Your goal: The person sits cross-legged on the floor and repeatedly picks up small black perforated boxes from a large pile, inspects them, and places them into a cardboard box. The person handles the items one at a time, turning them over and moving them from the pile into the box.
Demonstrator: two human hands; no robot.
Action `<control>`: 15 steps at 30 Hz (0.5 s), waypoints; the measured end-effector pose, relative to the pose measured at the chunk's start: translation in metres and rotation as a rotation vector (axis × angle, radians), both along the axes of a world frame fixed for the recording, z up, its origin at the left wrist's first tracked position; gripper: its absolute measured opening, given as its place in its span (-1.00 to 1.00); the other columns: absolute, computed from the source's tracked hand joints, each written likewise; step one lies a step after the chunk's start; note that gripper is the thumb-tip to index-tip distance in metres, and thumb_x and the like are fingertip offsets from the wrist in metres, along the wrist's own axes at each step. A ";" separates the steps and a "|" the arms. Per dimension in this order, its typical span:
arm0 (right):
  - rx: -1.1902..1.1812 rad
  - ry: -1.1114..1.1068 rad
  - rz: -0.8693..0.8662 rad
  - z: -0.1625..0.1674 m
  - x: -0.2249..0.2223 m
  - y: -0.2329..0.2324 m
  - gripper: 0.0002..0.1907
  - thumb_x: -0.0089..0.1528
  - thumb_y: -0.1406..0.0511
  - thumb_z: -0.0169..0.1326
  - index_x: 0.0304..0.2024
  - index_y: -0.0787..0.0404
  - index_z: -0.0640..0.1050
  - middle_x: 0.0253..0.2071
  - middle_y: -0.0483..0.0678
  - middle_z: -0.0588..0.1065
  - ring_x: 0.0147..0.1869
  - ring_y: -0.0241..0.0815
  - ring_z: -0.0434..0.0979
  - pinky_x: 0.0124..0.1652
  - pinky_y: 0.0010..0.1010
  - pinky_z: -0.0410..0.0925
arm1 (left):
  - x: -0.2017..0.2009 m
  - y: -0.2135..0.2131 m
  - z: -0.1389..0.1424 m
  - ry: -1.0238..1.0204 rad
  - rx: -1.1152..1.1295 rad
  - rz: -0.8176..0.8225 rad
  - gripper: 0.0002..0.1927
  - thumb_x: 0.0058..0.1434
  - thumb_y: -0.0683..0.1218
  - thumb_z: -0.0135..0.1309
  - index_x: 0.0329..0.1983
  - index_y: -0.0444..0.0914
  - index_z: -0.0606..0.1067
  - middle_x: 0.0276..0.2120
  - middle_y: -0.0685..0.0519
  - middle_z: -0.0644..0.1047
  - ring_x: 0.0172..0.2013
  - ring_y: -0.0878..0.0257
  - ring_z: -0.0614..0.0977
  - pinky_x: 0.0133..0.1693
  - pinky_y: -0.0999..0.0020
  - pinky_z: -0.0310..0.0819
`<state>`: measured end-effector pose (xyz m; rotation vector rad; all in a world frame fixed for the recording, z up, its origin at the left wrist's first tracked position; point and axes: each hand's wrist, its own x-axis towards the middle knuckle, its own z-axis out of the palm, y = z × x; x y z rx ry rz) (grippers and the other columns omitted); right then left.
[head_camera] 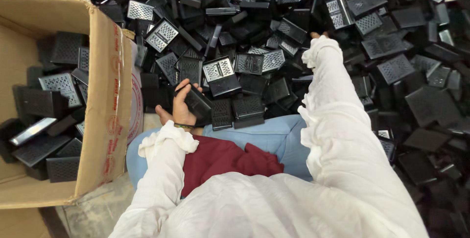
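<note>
The left hand (182, 105) sits just left of centre in the frame, fingers curled around a black plastic part (197, 104) whose long axis runs diagonally from upper left to lower right. The cardboard box (105, 106), already part-filled with like parts, lies directly left of that hand, near it. The right hand (317, 35) reaches toward the upper right into the heap of black perforated parts (391, 61); the white sleeve (333, 96) hides it, so whether it is open or closed cannot be told.
</note>
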<state>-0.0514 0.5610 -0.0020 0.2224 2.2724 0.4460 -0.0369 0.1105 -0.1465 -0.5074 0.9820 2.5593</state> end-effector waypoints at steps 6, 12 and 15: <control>-0.236 0.173 -0.496 0.063 0.028 -0.031 -0.26 0.24 0.10 0.16 0.45 -0.38 0.26 0.08 -0.01 0.61 0.18 0.04 0.59 0.05 0.05 0.51 | 0.003 0.007 -0.005 -0.031 0.064 -0.128 -0.64 0.29 -0.17 0.08 0.17 -0.17 0.45 -0.12 -0.08 0.60 -0.12 0.08 0.68 -0.09 0.10 0.61; -0.236 0.601 -0.037 0.079 0.095 -0.093 -0.41 0.06 0.07 0.20 0.17 -0.13 0.50 0.02 -0.03 0.56 0.06 -0.02 0.53 0.05 -0.03 0.40 | -0.004 0.009 -0.004 -0.062 0.079 -0.179 -0.76 0.29 -0.13 0.10 0.02 -0.16 0.47 -0.13 -0.07 0.61 -0.14 0.06 0.68 -0.10 0.02 0.62; -0.402 0.858 0.051 0.047 0.114 -0.113 -0.64 0.10 0.30 0.14 -0.02 0.03 0.59 -0.14 -0.03 0.60 -0.01 -0.02 0.61 0.17 0.02 0.36 | -0.006 0.007 0.006 -0.099 0.106 -0.196 -0.79 0.28 -0.08 0.12 -0.04 -0.17 0.49 -0.17 -0.07 0.62 -0.18 0.05 0.69 -0.12 0.04 0.62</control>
